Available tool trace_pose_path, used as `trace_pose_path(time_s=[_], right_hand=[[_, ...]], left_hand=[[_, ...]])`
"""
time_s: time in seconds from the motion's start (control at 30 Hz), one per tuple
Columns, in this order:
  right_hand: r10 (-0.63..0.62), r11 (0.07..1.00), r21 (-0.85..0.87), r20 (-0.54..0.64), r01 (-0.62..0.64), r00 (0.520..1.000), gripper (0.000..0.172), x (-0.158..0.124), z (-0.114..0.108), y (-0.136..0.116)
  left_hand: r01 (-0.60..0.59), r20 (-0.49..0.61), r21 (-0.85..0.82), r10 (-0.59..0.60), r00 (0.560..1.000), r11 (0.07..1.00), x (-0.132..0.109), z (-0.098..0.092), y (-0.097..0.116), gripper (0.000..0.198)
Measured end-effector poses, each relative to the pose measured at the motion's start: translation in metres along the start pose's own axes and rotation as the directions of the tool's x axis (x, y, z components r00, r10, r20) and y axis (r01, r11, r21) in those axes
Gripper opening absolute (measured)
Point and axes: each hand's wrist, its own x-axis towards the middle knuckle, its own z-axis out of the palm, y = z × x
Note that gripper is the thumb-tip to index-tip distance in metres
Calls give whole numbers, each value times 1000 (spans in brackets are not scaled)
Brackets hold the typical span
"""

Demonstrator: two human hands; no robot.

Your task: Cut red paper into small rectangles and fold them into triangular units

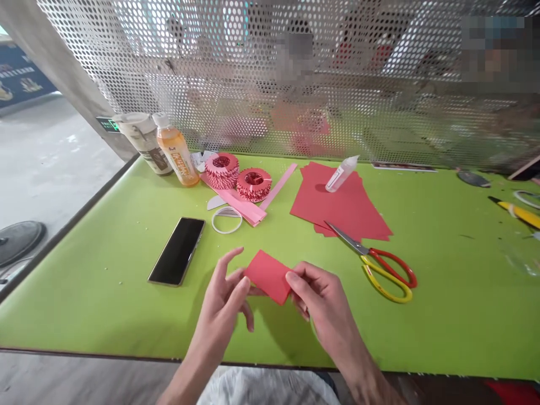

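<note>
While your right hand (323, 298) pinches a red card (269, 275), your left hand (223, 298) spreads at its other side

Held over the table (455, 315), a little in from the middle of its near edge, the card sits tilted between your hands. Your right thumb presses its right corner, with fingers curled behind; your left thumb lies at its left corner, the other fingers apart, and whether they grip it cannot be told.

Toward the right edge from you, scissors (361, 248) lie with their tip on some red sheets (337, 212), where a squeeze bottle (340, 176) stands. Toward the left edge, you have a phone (177, 251), its screen dark. Farther from you are a white ring (226, 232), pink strips (244, 209) and two pleated rings (254, 194). Near the far left corner stand a drink bottle (177, 152) and a tub (145, 143). A perforated screen (253, 101) rises along the far edge, and a yellow-and-black tool (521, 213) lies by the right edge.
</note>
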Motion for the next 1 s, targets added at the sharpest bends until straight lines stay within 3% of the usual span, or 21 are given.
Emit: trace_pose_path(time_s=[0.13,0.2,0.27,0.37,0.47,0.57,0.63,0.77,0.9,0.93,1.0], right_hand=[[-21,1000,-12,36,22,999,59,-8,11,1],[-95,993,-71,38,98,995,55,-14,9,3],[-202,958,-210,-21,194,979,52,-16,-9,6],[-396,799,-555,-198,230,897,36,-9,-75,15],[-519,565,-819,-254,104,816,32,3,-165,31],[-460,397,-918,-214,-16,862,24,8,-238,50],[-419,352,-935,-184,-27,889,24,7,-264,60],[-255,349,-927,-233,-135,938,36,7,-277,62],[-163,341,-916,-280,-212,946,17,13,-275,49],[-153,356,-910,-280,-211,948,14,14,-273,46],[-152,474,-860,-294,-192,944,17,11,-267,40]], left_hand=[[209,-77,-297,-242,967,932,-2,13,-14,64],[316,-77,-428,-383,921,847,1,18,-13,46],[390,-78,-537,-504,860,748,5,21,-8,30],[402,-103,-657,-605,790,638,13,21,-1,29],[369,-114,-724,-628,770,583,19,20,3,35],[349,-113,-749,-628,770,563,24,20,6,39],[346,-112,-749,-624,773,564,26,21,7,39],[320,-140,-719,-579,803,617,27,22,6,36],[220,-240,-679,-495,835,701,28,18,3,31],[202,-254,-672,-478,841,712,29,17,3,33],[167,-272,-668,-447,852,725,31,14,4,35]])
